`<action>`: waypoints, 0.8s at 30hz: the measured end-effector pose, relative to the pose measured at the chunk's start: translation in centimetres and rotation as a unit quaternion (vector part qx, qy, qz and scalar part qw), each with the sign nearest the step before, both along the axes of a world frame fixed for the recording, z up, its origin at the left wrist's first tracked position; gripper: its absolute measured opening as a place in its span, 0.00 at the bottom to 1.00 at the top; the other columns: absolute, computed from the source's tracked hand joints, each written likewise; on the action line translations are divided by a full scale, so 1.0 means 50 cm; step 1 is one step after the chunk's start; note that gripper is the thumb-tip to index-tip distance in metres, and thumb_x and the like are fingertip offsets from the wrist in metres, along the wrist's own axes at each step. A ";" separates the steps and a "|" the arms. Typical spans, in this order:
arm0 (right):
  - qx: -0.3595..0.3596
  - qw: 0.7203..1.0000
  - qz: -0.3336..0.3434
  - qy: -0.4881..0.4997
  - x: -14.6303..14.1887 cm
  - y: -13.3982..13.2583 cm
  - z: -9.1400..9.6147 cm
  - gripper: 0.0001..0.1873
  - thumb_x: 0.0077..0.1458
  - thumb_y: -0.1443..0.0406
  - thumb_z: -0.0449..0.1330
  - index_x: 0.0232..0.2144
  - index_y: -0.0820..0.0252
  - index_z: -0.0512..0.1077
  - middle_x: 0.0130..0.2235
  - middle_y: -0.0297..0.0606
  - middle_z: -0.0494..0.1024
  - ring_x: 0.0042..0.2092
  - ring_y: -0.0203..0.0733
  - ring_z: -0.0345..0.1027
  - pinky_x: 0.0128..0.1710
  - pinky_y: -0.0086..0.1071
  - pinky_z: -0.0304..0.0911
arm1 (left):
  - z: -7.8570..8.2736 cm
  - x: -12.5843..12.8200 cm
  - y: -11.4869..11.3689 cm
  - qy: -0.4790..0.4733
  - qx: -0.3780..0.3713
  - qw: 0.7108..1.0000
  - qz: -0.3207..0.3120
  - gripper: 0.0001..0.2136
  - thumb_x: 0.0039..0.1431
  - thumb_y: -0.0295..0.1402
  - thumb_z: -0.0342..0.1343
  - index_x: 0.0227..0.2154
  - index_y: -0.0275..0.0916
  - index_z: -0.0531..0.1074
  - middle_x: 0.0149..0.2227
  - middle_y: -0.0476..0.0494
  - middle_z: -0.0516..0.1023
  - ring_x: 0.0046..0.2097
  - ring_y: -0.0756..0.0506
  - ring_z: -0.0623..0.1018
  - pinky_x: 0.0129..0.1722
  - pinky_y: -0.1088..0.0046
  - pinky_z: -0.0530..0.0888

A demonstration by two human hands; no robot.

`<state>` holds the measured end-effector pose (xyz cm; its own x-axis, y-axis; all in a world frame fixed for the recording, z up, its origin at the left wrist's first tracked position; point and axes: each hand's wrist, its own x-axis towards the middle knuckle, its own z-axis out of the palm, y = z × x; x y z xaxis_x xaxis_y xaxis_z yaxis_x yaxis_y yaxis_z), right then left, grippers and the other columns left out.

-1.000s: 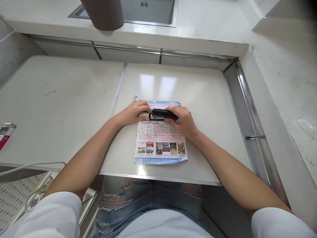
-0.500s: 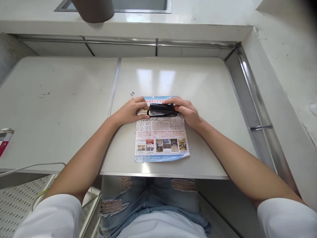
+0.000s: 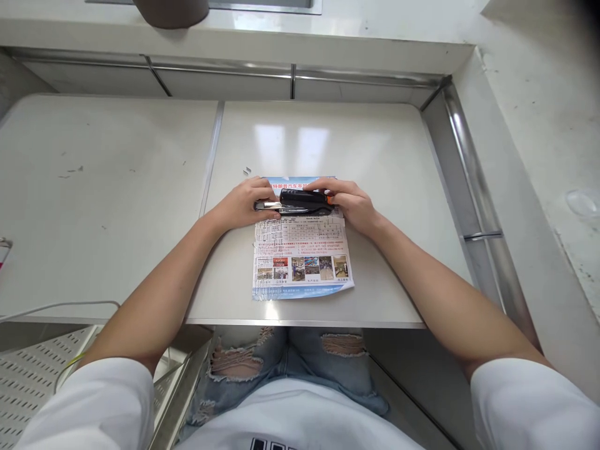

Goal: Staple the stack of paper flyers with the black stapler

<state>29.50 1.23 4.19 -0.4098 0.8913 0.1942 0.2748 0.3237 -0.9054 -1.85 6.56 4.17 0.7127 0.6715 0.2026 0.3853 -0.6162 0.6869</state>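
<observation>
A black stapler (image 3: pixel 304 200) with an orange bit at its right end lies across the upper part of a printed sheet (image 3: pixel 309 237). A metal part sticks out at its left end. My left hand (image 3: pixel 244 203) is closed around that left end, thumb below and fingers above. From the other side, my right hand (image 3: pixel 354 203) grips the stapler's right end, its index finger lying along the top. Many staples run down the left side of the sheet, and its lower right corner curls up.
The white table (image 3: pixel 384 162) has a metal seam (image 3: pixel 213 144) left of the sheet. Loose staples (image 3: pixel 247 170) and small scraps (image 3: pixel 75 169) lie on it. A grey cable (image 3: pixel 60 305) crosses the front left edge. A brown container (image 3: pixel 173 12) stands on the ledge behind.
The metal part at the stapler's left end has come out between my left fingers and thumb. My right hand keeps its hold. The whole view has shifted slightly.
</observation>
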 end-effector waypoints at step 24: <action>0.274 0.943 -0.074 -0.172 -0.048 -0.049 -0.015 0.17 0.77 0.50 0.56 0.57 0.41 0.81 0.57 0.34 0.85 0.67 0.54 0.73 0.66 0.57 0.74 | 0.013 0.017 -0.013 -0.282 -0.466 0.817 0.189 0.11 0.68 0.39 0.72 0.42 0.35 0.82 0.38 0.41 0.86 0.42 0.44 0.89 0.44 0.72 0.88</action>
